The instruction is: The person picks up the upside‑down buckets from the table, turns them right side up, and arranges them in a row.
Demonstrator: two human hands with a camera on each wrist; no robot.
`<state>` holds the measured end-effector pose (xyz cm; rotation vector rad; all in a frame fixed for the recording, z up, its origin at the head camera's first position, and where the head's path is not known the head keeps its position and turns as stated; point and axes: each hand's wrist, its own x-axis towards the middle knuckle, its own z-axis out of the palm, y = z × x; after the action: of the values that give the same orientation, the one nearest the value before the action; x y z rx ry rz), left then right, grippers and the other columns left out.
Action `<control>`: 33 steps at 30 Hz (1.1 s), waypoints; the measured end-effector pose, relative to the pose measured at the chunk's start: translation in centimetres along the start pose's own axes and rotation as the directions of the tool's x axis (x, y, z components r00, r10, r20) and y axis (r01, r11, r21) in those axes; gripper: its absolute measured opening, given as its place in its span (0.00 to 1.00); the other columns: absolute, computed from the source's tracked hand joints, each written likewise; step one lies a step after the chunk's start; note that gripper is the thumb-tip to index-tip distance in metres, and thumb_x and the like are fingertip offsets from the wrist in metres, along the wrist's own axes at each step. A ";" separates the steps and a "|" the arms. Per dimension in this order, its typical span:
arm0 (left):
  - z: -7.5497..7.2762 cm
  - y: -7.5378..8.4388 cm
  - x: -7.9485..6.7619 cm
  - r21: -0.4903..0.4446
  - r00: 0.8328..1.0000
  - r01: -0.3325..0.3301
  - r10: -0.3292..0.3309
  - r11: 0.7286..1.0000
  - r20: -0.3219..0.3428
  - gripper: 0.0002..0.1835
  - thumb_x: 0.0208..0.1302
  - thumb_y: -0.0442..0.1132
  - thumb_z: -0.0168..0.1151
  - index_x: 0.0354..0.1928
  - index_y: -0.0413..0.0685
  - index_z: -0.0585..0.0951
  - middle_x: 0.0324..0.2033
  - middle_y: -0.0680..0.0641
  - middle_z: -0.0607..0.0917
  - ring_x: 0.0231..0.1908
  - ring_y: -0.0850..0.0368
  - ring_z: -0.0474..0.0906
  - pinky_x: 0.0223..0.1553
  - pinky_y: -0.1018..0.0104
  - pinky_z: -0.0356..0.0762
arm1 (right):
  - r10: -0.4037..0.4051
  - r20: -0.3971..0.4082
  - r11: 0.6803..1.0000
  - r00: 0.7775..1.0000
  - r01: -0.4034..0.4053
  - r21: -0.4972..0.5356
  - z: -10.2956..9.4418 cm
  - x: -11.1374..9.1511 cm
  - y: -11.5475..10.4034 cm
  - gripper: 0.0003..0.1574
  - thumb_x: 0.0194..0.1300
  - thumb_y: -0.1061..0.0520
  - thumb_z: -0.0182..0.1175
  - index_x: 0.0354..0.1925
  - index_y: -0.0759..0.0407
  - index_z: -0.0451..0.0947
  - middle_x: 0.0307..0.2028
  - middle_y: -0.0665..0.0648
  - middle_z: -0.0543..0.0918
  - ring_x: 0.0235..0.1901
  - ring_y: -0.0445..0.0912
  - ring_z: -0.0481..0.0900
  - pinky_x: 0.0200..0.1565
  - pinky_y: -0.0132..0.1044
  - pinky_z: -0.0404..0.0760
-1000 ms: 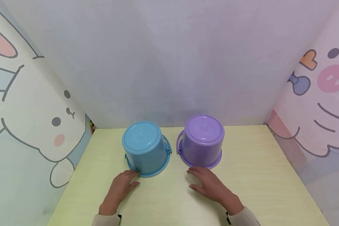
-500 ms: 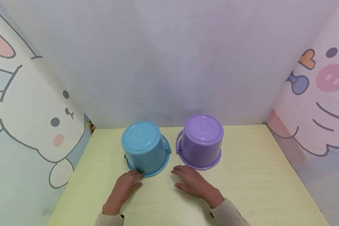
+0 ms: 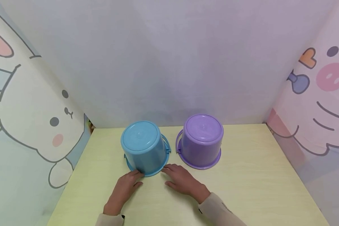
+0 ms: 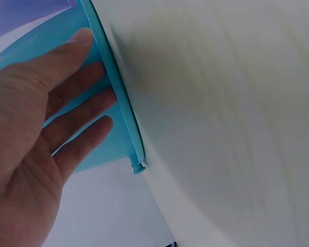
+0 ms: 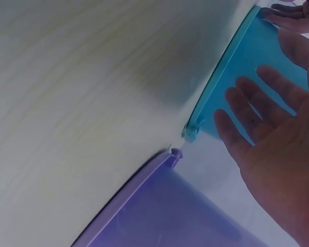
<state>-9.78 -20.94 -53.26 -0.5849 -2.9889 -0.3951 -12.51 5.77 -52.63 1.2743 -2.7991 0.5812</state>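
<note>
Your left hand (image 3: 124, 188) sat lower centre-left, fingers (image 4: 77, 98) straight and loosely spread, tips touching the rim of the upside-down blue bucket (image 3: 143, 147) mid-frame on the table (image 3: 257, 175). Your right hand (image 3: 182, 182) lay flat just right of it, fingers (image 5: 252, 103) spread. The purple bucket (image 3: 201, 141) stood right of centre.

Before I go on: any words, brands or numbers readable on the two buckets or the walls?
None. The upside-down blue bucket and purple bucket show no lettering, only faint moulded marks on their bases, too small to read. The side walls carry cartoon animal drawings, no text. Left hand and right hand hold nothing printed.
</note>
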 end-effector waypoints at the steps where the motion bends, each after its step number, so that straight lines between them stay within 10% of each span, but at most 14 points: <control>1: 0.0 0.0 0.0 -0.001 1.000 -0.001 0.001 1.000 0.000 0.16 0.47 0.41 0.72 0.41 0.53 0.83 0.37 0.57 0.80 0.39 0.61 0.78 0.39 0.64 0.77 | -0.003 0.000 1.000 1.000 0.003 -0.008 0.2 0.2 -0.1 0.29 0.62 0.49 0.61 0.59 0.56 0.70 0.58 0.55 0.70 0.58 0.47 0.68 0.55 0.42 0.70; 33: 1.3 0.8 0.0 0.100 0.995 -0.022 0.032 0.995 -0.097 0.14 0.43 0.35 0.74 0.36 0.49 0.84 0.31 0.55 0.75 0.33 0.59 0.73 0.33 0.62 0.75 | 0.011 -0.105 0.948 0.994 -0.044 -0.316 3.4 2.9 -1.7 0.10 0.59 0.59 0.60 0.41 0.53 0.74 0.39 0.51 0.68 0.43 0.47 0.70 0.47 0.41 0.72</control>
<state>-9.52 -19.92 -54.36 -0.5781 -2.8835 -0.2639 -12.70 1.53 -54.73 1.1094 -2.6869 0.1753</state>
